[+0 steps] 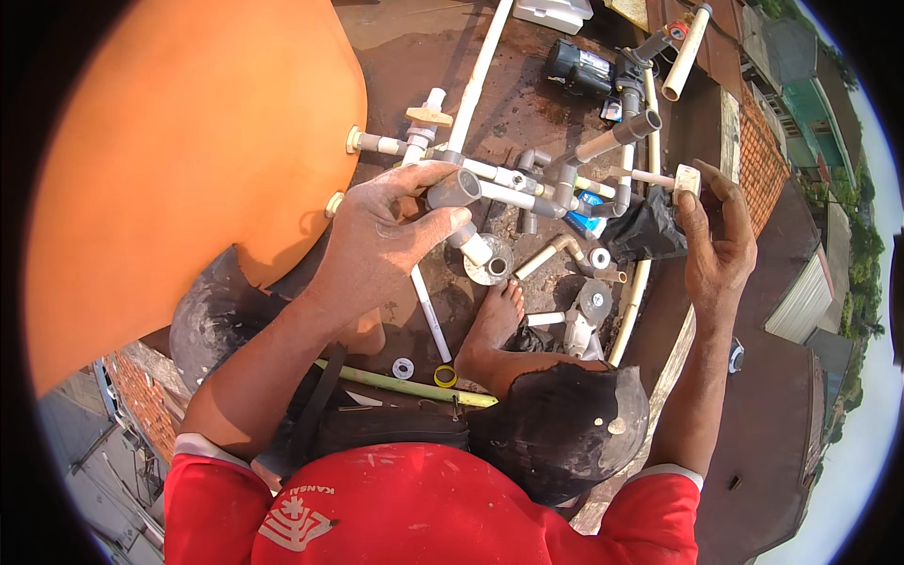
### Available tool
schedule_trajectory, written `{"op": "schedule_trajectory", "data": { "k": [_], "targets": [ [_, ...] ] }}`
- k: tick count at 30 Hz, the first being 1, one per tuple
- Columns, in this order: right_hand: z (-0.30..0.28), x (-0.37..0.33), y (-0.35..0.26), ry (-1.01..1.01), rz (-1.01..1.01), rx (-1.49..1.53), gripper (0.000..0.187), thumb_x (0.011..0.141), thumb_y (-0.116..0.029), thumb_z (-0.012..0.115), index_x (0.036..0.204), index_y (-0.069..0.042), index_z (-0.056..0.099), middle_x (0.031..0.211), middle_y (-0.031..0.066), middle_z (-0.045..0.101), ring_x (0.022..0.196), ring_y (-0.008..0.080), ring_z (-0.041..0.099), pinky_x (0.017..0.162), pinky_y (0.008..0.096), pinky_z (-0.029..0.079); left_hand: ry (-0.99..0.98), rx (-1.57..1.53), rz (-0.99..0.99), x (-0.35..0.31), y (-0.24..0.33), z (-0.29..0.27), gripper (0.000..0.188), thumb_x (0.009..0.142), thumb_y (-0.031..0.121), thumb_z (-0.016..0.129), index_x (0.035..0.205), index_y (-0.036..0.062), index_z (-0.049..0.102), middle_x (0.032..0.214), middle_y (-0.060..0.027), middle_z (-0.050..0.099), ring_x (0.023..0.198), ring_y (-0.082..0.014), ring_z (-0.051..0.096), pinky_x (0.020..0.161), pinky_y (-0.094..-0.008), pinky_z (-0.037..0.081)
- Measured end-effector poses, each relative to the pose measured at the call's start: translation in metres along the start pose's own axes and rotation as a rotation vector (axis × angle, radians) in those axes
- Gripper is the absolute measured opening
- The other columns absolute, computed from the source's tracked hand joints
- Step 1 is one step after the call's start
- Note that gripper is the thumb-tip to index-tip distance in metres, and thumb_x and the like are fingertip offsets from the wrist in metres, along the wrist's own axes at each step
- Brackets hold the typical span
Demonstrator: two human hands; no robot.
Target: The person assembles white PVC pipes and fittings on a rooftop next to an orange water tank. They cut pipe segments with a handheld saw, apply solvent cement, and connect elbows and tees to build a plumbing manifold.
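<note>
I see a red short-sleeved shirt (414,513) with white sleeve edges (676,473) and a white printed emblem (297,521), dark pale-spattered trousers (565,433), one bare foot (494,320), and dusty-looking left fingers (414,176).

pipework (508,196) crossing between left hand (374,226) and right hand (720,256), orange tank (202,141) blocking left, open air rightward

2 items, both held up, well apart. Fitting (454,189): grey, tubular, 1 round open mouth visible, facing up and right; rest partly covered. Applicator (689,179): pale, scuffed block with 1 slim pinkish stem, near horizontal, pointing left toward fitting.
</note>
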State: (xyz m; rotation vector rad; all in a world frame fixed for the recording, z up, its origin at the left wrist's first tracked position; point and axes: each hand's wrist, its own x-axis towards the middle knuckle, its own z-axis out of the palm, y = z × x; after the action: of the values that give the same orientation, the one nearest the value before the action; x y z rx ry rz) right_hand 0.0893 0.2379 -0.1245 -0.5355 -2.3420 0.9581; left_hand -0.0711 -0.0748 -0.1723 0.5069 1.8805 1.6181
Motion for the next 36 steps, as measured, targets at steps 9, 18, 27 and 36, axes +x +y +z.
{"op": "schedule_trajectory", "data": {
  "k": [9,18,27,36],
  "targets": [
    [0.135,-0.16,0.113,-0.374,-0.02,-0.112,0.044,0.095,-0.017,0.08,0.134,-0.002,0.069,0.121,0.0202,0.066,0.105,0.0394,0.069,0.087,0.0467,0.06,0.015,-0.091,-0.171,0.008,-0.017,0.002,0.03,0.096,0.002,0.078,0.124,-0.0037,0.069,0.109,-0.0095,0.077,0.094,-0.0128,0.072,0.084,-0.0287,0.06],
    [0.207,-0.175,0.135,-0.651,-0.158,-0.501,0.039,0.089,-0.005,0.069,0.128,-0.002,0.071,0.122,0.0174,0.063,0.114,0.0363,0.066,0.093,0.0486,0.061,-0.058,-0.067,-0.195,0.005,-0.045,0.007,0.033,0.096,0.0,0.078,0.128,-0.0036,0.07,0.113,-0.0084,0.076,0.101,-0.0119,0.072,0.092,-0.0287,0.06],
    [0.203,-0.183,0.145,-0.6,-0.09,-0.5,0.035,0.088,-0.005,0.068,0.122,0.002,0.07,0.117,0.0198,0.064,0.113,0.0378,0.066,0.095,0.0476,0.06,-0.149,0.182,-0.074,-0.003,-0.044,0.009,0.037,0.096,-0.001,0.076,0.133,0.0007,0.071,0.114,-0.0055,0.076,0.1,-0.0114,0.07,0.094,-0.0293,0.059],
    [0.175,-0.169,0.137,-0.274,0.09,-0.231,0.035,0.088,-0.018,0.081,0.118,-0.002,0.072,0.108,0.0175,0.066,0.102,0.0419,0.068,0.087,0.0516,0.057,-0.237,-0.156,-0.293,0.008,-0.046,0.002,0.039,0.1,0.002,0.074,0.139,-0.0035,0.068,0.12,-0.0081,0.076,0.108,-0.0133,0.071,0.098,-0.033,0.06]
  ]
}}
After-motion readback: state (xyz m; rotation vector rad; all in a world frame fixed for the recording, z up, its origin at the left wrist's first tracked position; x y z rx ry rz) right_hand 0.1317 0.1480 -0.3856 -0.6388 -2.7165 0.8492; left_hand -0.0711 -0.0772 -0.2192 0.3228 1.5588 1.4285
